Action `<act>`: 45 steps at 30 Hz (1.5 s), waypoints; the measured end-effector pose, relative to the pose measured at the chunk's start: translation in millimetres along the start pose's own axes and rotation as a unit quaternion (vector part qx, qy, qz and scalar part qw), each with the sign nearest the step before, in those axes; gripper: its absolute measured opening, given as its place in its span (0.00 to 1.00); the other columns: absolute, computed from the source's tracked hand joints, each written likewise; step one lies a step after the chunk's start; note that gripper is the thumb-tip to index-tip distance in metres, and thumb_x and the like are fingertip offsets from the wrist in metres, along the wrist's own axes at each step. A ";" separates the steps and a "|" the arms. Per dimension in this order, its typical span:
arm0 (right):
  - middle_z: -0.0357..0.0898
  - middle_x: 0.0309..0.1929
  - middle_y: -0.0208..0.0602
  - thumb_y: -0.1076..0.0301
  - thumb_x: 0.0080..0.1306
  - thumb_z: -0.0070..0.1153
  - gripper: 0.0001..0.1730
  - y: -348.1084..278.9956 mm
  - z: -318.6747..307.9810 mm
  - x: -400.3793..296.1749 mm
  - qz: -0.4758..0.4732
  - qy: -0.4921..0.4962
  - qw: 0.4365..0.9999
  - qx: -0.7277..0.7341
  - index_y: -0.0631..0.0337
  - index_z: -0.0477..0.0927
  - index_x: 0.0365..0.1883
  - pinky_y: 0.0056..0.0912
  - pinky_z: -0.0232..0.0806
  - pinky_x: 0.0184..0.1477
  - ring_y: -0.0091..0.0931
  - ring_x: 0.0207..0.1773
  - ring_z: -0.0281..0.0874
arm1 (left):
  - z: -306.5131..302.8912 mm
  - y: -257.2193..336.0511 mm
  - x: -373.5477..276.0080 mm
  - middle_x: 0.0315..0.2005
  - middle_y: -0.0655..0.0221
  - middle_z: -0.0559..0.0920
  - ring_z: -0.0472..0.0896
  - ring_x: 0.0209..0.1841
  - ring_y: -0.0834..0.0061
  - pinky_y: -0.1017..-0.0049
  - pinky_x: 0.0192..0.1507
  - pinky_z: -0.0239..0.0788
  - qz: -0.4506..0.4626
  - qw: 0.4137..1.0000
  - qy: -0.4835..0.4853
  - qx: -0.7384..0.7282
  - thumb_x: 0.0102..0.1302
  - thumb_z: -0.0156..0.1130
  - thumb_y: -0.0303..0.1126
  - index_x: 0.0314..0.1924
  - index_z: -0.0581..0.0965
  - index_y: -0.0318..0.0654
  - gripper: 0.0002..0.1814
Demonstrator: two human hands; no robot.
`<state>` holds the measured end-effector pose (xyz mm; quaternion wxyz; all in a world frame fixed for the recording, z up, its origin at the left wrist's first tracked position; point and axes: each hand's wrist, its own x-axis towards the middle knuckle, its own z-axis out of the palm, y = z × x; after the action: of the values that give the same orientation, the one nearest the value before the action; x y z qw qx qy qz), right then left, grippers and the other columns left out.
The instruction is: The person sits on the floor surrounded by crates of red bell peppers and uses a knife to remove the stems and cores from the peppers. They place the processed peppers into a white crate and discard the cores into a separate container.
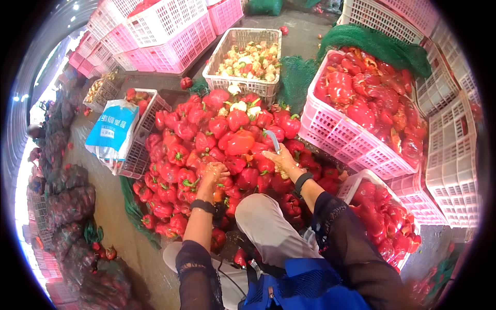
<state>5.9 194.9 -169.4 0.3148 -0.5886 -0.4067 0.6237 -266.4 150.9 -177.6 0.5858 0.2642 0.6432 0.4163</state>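
Observation:
A large heap of red bell peppers [170, 172] lies before my knees. My left hand [215, 173] rests on the peppers at the middle of the heap, palm down; whether its fingers grip one is hidden. To its right, my right hand [284, 158] is closed around the handle of a small knife with a curved blade [273, 139], which points up and away from me over the heap. A glossy orange-red pepper [240, 142] lies left of the blade. Pale pepper cores [239, 106] sit on the far part of the heap.
A crate of cores [207, 79] stands beyond the heap. At right are a pink crate [348, 145] and a white crate [350, 182] of opened red peppers, with green netting [372, 40]. A blue and white bag [112, 126] hangs on a left crate [135, 155]. Stacked crates [170, 23] and filled net sacks [69, 197] stand farther out.

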 end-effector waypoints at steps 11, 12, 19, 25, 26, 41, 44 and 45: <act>0.80 0.40 0.51 0.44 0.61 0.52 0.30 -31.3 19.1 40.8 -0.096 0.130 0.909 -0.385 0.59 0.75 0.51 0.49 0.69 0.46 0.44 0.46 0.78 | 82.1 21.9 18.2 0.47 0.44 0.77 0.82 0.40 0.56 0.66 0.41 0.78 -0.101 0.985 -0.044 -0.130 0.63 0.42 0.67 0.66 0.57 0.37 0.44; 0.81 0.39 0.49 0.44 0.62 0.50 0.27 -42.7 18.0 40.9 -0.103 0.141 0.911 -0.373 0.57 0.77 0.49 0.49 0.69 0.45 0.45 0.46 0.78 | 84.8 23.7 22.7 0.49 0.41 0.75 0.82 0.42 0.55 0.64 0.43 0.78 -0.111 0.979 -0.050 -0.163 0.61 0.40 0.72 0.67 0.56 0.38 0.48; 0.76 0.25 0.38 0.38 0.63 0.48 0.31 -42.3 36.3 85.5 0.027 -0.004 0.987 -0.161 0.59 0.76 0.46 0.32 0.65 0.19 0.30 0.19 0.73 | 95.2 29.1 64.3 0.53 0.37 0.69 0.78 0.48 0.48 0.60 0.42 0.78 -0.114 0.973 -0.072 -0.188 0.60 0.54 0.64 0.69 0.52 0.54 0.44; 0.73 0.25 0.27 0.45 0.58 0.61 0.28 -55.8 36.2 40.4 0.020 -0.076 0.997 0.021 0.59 0.74 0.44 0.22 0.61 0.16 0.18 0.19 0.70 | 92.4 13.6 33.6 0.60 0.61 0.65 0.75 0.52 0.58 0.63 0.51 0.72 0.101 0.986 -0.032 -0.130 0.60 0.58 0.32 0.67 0.55 0.52 0.37; 0.74 0.25 0.27 0.46 0.58 0.63 0.27 -51.0 31.4 31.8 -0.010 -0.089 0.995 0.048 0.58 0.74 0.45 0.21 0.62 0.17 0.18 0.20 0.71 | 92.7 17.0 21.9 0.61 0.62 0.65 0.73 0.55 0.61 0.64 0.54 0.70 0.163 0.980 -0.052 -0.101 0.58 0.59 0.30 0.67 0.54 0.50 0.38; 0.74 0.45 0.34 0.70 0.53 0.65 0.30 -129.0 -27.5 -125.6 -0.457 0.017 0.889 0.015 0.62 0.70 0.54 0.28 0.67 0.49 0.23 0.47 0.73 | 137.8 143.0 -154.0 0.57 0.64 0.72 0.74 0.55 0.66 0.60 0.45 0.76 0.143 0.968 -0.179 -0.105 0.64 0.59 0.43 0.67 0.57 0.45 0.35; 0.71 0.44 0.39 0.66 0.52 0.66 0.26 -138.0 -36.7 -159.2 -0.523 0.094 0.820 -0.212 0.60 0.71 0.48 0.34 0.70 0.41 0.34 0.43 0.76 | 141.3 134.4 -167.6 0.54 0.72 0.75 0.76 0.54 0.69 0.64 0.46 0.76 0.085 0.960 -0.238 -0.118 0.67 0.51 0.51 0.61 0.65 0.49 0.27; 0.70 0.45 0.41 0.65 0.52 0.66 0.25 -139.6 -43.9 -169.1 -0.535 0.089 0.804 -0.245 0.60 0.71 0.47 0.36 0.70 0.40 0.35 0.44 0.75 | 147.3 130.0 -163.7 0.53 0.73 0.76 0.76 0.55 0.71 0.66 0.46 0.76 0.056 0.963 -0.245 -0.096 0.67 0.48 0.53 0.60 0.68 0.51 0.25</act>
<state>55.8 119.3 35.1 0.4785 -0.3885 -0.7665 0.1803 -113.8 115.5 24.5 0.7239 0.3362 0.4212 0.4307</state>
